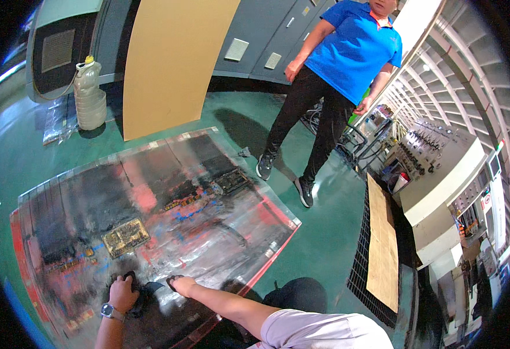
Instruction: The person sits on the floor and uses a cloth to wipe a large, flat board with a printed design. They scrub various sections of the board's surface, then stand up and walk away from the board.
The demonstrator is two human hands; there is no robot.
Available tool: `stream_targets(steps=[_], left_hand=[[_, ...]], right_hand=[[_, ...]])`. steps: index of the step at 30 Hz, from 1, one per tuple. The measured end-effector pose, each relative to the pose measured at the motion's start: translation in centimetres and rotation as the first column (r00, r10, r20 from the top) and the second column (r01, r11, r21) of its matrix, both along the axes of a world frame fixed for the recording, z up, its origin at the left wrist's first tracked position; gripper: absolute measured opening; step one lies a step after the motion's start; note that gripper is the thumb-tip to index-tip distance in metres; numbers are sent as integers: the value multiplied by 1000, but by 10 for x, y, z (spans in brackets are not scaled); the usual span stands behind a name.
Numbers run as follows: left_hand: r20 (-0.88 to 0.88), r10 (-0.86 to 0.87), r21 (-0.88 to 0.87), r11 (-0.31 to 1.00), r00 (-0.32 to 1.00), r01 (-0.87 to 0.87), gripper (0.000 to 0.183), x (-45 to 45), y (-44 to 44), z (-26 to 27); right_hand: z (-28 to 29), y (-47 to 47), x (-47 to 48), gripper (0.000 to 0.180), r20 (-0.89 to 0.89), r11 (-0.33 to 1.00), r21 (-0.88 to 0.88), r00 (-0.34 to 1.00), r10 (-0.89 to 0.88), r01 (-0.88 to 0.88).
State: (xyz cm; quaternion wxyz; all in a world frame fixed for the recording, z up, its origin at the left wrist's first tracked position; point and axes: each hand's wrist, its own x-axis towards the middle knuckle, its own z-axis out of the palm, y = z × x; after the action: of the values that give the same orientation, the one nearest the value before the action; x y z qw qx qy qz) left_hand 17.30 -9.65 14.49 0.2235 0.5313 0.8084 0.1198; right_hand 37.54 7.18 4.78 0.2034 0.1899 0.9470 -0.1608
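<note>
A large, worn sheet point(185, 244) with black, grey and red smears lies before me on the floor. My left hand point(123, 293), with a watch on its wrist, presses down near its close edge, its fingers around a dark, soft-looking piece point(138, 301) that I cannot identify. To its right, my right hand point(182, 285) reaches in low over the sheet. Something dark shows at its fingertips, but whether it is held or is dirt is unclear. Beyond my left hand sits a rectangular, tan-crusted patch point(126, 237); a darker rectangular patch point(229, 181) lies farther off.
A person in a blue shirt point(351, 48) stands past the sheet's far right corner. At the back left are a plastic jug point(90, 96) with a yellow cap and a tall tan board point(172, 65). Black grating point(359, 261) bearing a brown board point(382, 244) runs beside machinery point(442, 174) at right.
</note>
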Motion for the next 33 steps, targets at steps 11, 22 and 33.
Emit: stream_targets(steps=[11, 22, 33], left_hand=[[17, -100, 15, 995, 995, 100, 45, 1, -1, -19], [173, -74, 63, 996, 982, 64, 39, -12, 2, -22], [370, -62, 36, 998, 927, 52, 45, -2, -9, 27]], right_hand=[[1, 46, -24, 23, -108, 961, -173, 966, -237, 216], [224, 321, 79, 69, -623, 395, -5, 306, -720, 919], [136, 167, 30, 51, 97, 891, -424, 986, -135, 163]])
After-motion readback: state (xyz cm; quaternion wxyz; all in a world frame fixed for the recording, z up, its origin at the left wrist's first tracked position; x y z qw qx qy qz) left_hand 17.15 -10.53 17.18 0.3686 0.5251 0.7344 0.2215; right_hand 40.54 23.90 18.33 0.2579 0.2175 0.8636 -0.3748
